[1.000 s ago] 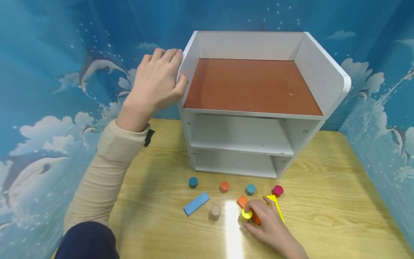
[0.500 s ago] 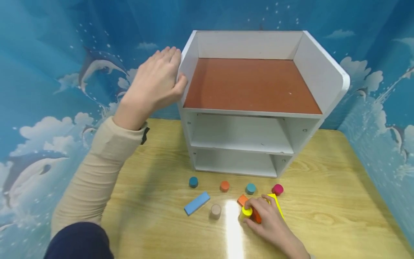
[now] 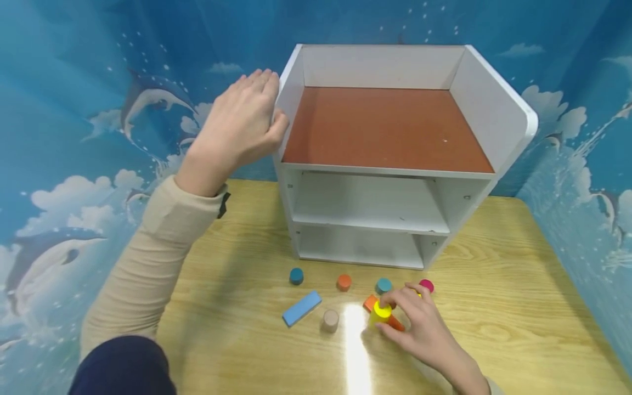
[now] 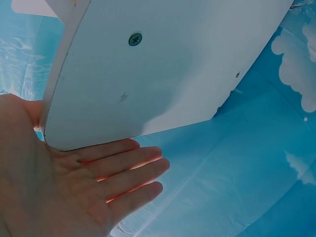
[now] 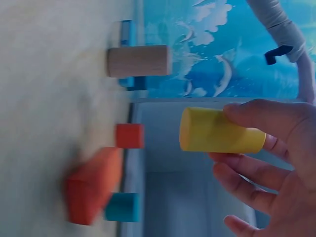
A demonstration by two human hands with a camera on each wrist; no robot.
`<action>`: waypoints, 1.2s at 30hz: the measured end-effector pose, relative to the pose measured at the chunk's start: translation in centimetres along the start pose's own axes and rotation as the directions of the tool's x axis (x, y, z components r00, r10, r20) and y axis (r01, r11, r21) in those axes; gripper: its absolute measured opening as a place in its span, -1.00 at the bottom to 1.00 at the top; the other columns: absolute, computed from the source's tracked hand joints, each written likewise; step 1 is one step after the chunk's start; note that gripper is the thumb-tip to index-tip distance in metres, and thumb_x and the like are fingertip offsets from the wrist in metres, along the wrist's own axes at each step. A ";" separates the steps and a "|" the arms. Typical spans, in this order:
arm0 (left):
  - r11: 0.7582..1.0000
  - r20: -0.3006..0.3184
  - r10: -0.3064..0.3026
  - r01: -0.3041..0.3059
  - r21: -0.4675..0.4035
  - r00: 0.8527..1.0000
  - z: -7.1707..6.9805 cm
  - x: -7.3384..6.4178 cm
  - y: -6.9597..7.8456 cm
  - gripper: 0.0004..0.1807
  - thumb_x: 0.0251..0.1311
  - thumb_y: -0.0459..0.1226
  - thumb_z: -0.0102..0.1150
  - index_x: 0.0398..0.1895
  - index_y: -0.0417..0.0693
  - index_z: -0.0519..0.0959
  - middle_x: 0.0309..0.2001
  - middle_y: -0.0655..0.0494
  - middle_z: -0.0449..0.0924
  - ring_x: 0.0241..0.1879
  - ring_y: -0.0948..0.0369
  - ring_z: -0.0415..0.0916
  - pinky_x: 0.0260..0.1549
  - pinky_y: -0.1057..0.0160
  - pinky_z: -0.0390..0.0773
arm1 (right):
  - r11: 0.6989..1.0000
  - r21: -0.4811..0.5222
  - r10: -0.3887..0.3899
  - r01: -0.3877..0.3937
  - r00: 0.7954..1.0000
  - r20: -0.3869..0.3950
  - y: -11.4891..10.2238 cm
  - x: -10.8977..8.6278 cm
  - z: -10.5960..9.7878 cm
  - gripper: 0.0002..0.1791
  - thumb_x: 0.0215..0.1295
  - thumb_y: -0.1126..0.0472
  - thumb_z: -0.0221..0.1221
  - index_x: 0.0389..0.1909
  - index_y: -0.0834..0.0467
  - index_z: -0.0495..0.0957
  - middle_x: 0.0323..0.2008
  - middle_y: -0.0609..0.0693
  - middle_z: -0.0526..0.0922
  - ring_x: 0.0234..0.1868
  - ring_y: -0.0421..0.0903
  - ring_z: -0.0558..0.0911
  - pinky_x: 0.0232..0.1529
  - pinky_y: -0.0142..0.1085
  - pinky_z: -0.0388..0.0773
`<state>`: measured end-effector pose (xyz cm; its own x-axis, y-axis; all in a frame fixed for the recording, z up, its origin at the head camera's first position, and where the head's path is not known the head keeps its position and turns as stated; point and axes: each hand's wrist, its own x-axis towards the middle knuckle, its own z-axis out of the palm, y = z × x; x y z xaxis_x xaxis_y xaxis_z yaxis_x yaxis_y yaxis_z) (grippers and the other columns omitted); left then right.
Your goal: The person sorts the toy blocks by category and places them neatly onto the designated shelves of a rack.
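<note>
My left hand (image 3: 239,118) rests at the upper left edge of a white shelf unit (image 3: 385,171) with a brown top. In the left wrist view its fingers (image 4: 131,170) are straight beside the white side panel (image 4: 148,64), and the thumb goes behind the panel's edge. My right hand (image 3: 419,323) pinches a yellow cylinder block (image 5: 217,131) between thumb and fingers, raised off the table. Below it lies an orange bar block (image 5: 94,185). A yellow bar block is mostly hidden behind the right hand in the head view.
On the wooden table (image 3: 237,329) stand a dark blue disc (image 3: 296,276), an orange disc (image 3: 344,282), a teal disc (image 3: 383,285), a magenta disc (image 3: 427,285) and a tan cylinder (image 3: 331,321). A blue bar block (image 3: 302,308) lies left. Ocean-print curtains (image 3: 74,137) surround the table.
My right hand has lifted the yellow cylinder from the table and shifted slightly up and right, covering more of the yellow bar. The left hand's fingers have straightened slightly, staying at the shelf.
</note>
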<state>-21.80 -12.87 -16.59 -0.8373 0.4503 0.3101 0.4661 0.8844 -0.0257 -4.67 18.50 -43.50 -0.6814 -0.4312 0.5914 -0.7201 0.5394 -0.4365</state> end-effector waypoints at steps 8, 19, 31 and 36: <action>1.000 -0.004 0.000 0.000 0.000 1.000 0.0 0.1 0.1 -0.31 0.46 -0.13 -0.41 0.52 -0.40 0.00 0.51 -0.28 0.01 0.52 -0.12 -0.08 0.52 0.01 -0.16 | 0.990 0.035 -0.131 0.135 0.987 -0.094 -1.0 3.0 -2.4 -0.64 0.36 -0.14 0.17 -0.22 0.10 0.61 -0.27 -0.22 0.62 -0.31 -0.22 0.54 0.26 -0.23 0.22; 1.000 -0.017 0.001 -0.001 0.006 1.000 -0.1 0.1 0.1 -0.31 0.46 -0.13 -0.40 0.51 -0.40 0.02 0.51 -0.28 0.03 0.52 -0.10 -0.08 0.52 0.03 -0.18 | 0.970 0.031 -0.232 0.242 0.954 -0.190 -2.6 7.5 -5.2 -0.60 0.35 -0.09 0.21 -0.26 0.22 0.63 -0.31 -0.06 0.66 -0.35 -0.18 0.54 0.34 -0.13 0.23; 1.000 -0.026 0.004 -0.004 0.003 1.000 0.0 -0.2 0.0 -0.32 0.46 -0.13 -0.40 0.51 -0.40 0.04 0.51 -0.27 0.03 0.53 -0.09 -0.10 0.52 0.04 -0.19 | 0.964 0.021 -0.250 0.264 0.936 -0.249 -4.4 12.4 -7.3 -0.59 0.31 -0.07 0.26 -0.25 0.27 0.63 -0.34 -0.02 0.68 -0.32 -0.15 0.56 0.21 0.02 0.30; 1.000 -0.025 0.010 -0.010 0.002 1.000 0.0 -0.1 0.1 -0.32 0.46 -0.13 -0.40 0.51 -0.40 0.04 0.50 -0.28 0.04 0.53 -0.09 -0.09 0.52 0.05 -0.19 | 0.968 0.042 -0.229 0.249 0.936 -0.267 -5.3 14.0 -7.8 -0.57 0.29 -0.08 0.27 -0.26 0.27 0.63 -0.32 -0.01 0.68 -0.31 -0.15 0.55 0.20 0.05 0.33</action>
<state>-21.71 -12.81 -16.62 -0.8253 0.4558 0.3334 0.4736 0.8802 -0.0311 -9.42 15.28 -27.58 -0.4376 -0.3342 0.8347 -0.8720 0.3840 -0.3034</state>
